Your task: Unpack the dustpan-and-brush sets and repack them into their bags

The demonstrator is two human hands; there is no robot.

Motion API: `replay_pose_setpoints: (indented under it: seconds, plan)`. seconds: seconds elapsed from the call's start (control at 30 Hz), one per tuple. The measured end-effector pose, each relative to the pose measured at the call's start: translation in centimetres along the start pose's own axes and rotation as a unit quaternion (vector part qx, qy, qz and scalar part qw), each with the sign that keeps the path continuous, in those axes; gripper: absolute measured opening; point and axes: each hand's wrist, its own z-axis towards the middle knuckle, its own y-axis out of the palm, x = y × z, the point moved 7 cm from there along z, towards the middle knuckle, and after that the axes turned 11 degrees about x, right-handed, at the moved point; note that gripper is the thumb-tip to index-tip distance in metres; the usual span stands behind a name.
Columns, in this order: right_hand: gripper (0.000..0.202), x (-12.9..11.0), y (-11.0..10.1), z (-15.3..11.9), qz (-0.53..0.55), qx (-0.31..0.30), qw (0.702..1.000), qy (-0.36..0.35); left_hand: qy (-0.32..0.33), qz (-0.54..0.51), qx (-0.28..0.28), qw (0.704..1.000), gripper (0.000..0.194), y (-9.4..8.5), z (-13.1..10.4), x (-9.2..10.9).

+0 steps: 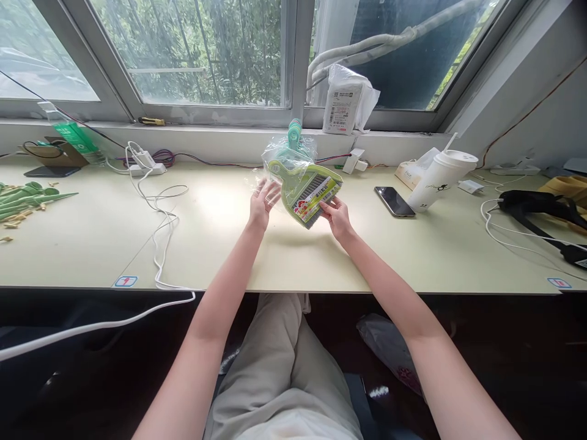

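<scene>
Window-side counter (206, 244), mid-span: right hand (337, 219) fingers pinch a wrapped dustpan set (303, 186); left hand (262, 201) fingers spread wide against its wrapper.

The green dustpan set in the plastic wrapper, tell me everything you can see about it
The dustpan set is a small light-green plastic pan with a grey-bristled brush tucked in it, and a teal handle sticking out at the top. It is sealed in clear crinkly wrap, with a colourful printed label across its lower part. It is held tilted above the pale desk, handle toward the window. The left hand touches the wrap at its left edge; the right hand grips the lower right corner.
</scene>
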Motion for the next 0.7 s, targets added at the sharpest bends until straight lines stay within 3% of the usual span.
replay_pose_setpoints:
  seconds: [0.17,0.37,0.7]
  plan:
    - [0.025,0.9,-1.0,0.9,0.014,0.031,0.999,0.011,0.016,-0.074,0.043,0.996,0.047,-2.1,0.7,1.4]
    - [0.020,1.4,-2.2,1.6,0.023,0.076,0.997,0.026,0.000,-0.129,0.080,0.988,0.045,-4.3,1.6,1.9]
    - [0.023,2.0,-0.7,1.1,-0.001,-0.012,0.998,0.057,-0.064,-0.094,0.039,0.993,0.040,-2.4,1.9,-0.9]
